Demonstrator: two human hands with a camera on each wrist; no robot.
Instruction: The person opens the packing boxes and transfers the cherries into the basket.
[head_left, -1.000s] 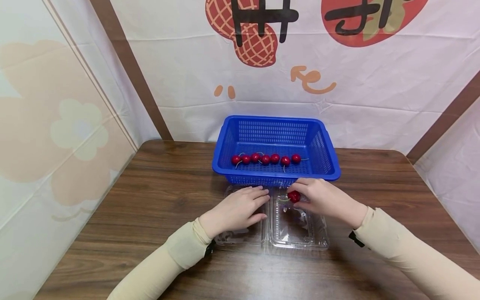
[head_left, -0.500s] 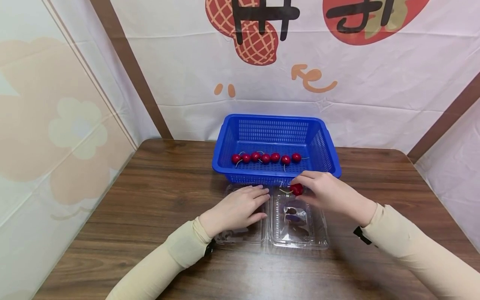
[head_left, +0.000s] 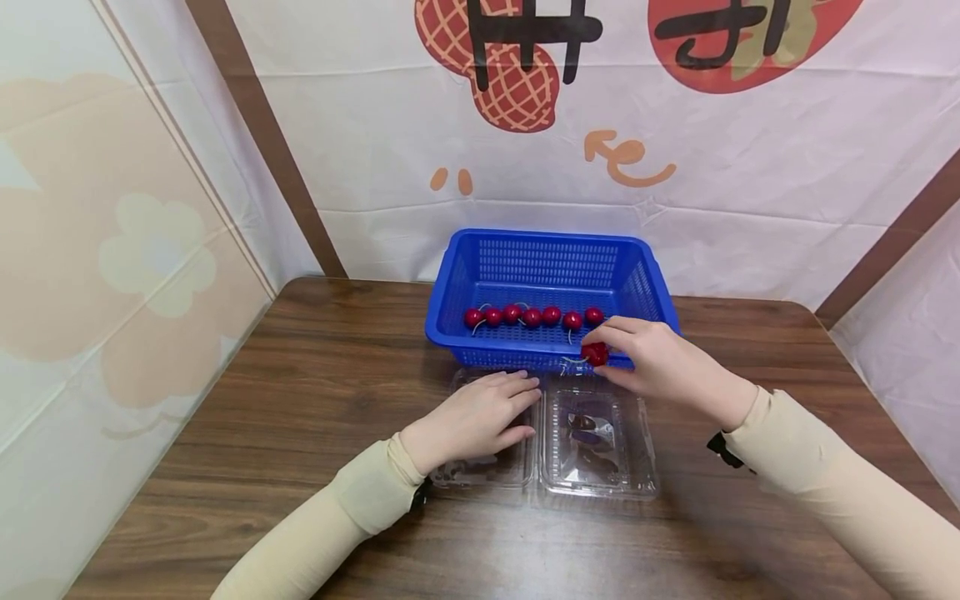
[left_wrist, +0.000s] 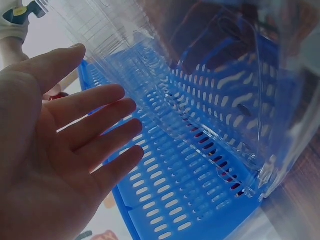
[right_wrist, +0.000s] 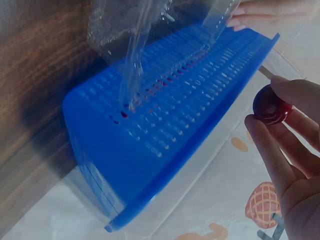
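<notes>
My right hand [head_left: 660, 362] pinches a dark red cherry [right_wrist: 272, 105] between thumb and fingertips, at the front rim of the blue basket [head_left: 442, 329]. The cherry's thin stem points left in the head view. My left hand [head_left: 472, 417] lies with straight fingers over the left half of the clear plastic clamshell box [head_left: 592, 467]. In the left wrist view its fingers [left_wrist: 112, 165] are extended and hold nothing. Inside the basket, several red cherries [head_left: 531, 317] with stems form a row along the floor.
The opened clamshell lies in front of the basket on a brown wood-grain table [head_left: 337, 367]. A white cloth backdrop [head_left: 367, 167] with printed pictures hangs right behind the table. Another printed cloth [head_left: 112, 333] closes off the left side.
My right hand has lifted the cherry from over the clamshell's right half and carried it away from me to the basket's front rim. The left hand stays put.
</notes>
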